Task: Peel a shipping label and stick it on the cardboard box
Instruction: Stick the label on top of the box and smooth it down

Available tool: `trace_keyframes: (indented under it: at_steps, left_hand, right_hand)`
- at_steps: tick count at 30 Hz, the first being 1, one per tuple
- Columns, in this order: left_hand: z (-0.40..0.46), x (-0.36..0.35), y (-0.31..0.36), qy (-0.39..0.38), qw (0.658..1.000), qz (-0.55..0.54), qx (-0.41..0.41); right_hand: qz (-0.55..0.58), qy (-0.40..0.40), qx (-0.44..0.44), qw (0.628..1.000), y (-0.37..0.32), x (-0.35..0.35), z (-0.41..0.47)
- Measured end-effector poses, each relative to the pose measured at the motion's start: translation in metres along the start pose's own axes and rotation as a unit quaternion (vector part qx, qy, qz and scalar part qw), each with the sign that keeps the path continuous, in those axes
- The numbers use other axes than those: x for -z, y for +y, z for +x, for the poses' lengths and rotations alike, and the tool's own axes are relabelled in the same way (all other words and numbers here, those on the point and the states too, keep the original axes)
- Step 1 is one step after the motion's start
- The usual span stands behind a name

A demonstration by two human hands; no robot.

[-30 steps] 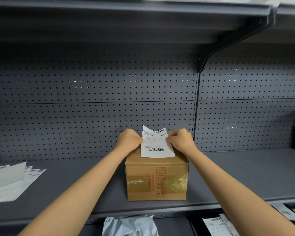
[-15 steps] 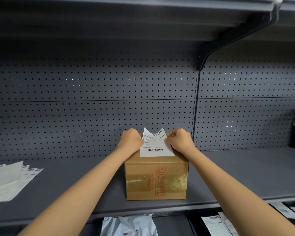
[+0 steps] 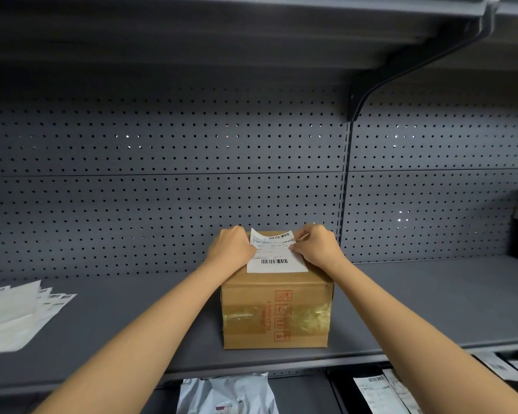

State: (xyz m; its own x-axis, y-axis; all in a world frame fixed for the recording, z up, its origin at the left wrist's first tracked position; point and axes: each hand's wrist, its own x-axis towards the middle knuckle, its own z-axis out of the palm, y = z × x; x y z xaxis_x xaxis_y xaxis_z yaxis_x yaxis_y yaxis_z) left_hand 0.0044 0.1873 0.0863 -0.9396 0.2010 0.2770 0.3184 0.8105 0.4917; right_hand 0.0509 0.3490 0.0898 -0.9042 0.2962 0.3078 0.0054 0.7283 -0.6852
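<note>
On a grey shelf (image 3: 102, 318), near its front edge, a cardboard box (image 3: 277, 315) bears a white shipping label (image 3: 277, 258) on top, left hand (image 3: 232, 249) and right hand (image 3: 319, 246) pinching its side edges, seemingly to lay it flat.

The left hand (image 3: 232, 249) and right hand (image 3: 317, 249) are covering the shipping label's (image 3: 277, 258) side edges, and its print is reading too small. The white mailers (image 3: 9, 318) are running off the left edge.

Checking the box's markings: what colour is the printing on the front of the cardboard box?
Red, printed on the brown cardboard box, seen in the head view.
</note>
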Motion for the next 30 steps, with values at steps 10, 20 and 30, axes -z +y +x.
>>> trace_keyframes:
  at_steps: [10,20,30]
  left_hand:
    - [-0.031,0.022,-0.006,-0.010,0.988,-0.115,-0.102]
    - [-0.031,0.017,0.007,-0.121,0.979,-0.107,-0.123]
    - [-0.022,0.028,-0.021,-0.113,0.985,-0.091,-0.095]
  right_hand:
    - [-0.018,-0.058,0.118,0.991,-0.006,0.022,-0.017]
    - [-0.002,-0.181,0.121,0.976,-0.015,0.018,-0.021]
    - [-0.011,-0.143,0.085,0.986,0.009,0.028,-0.011]
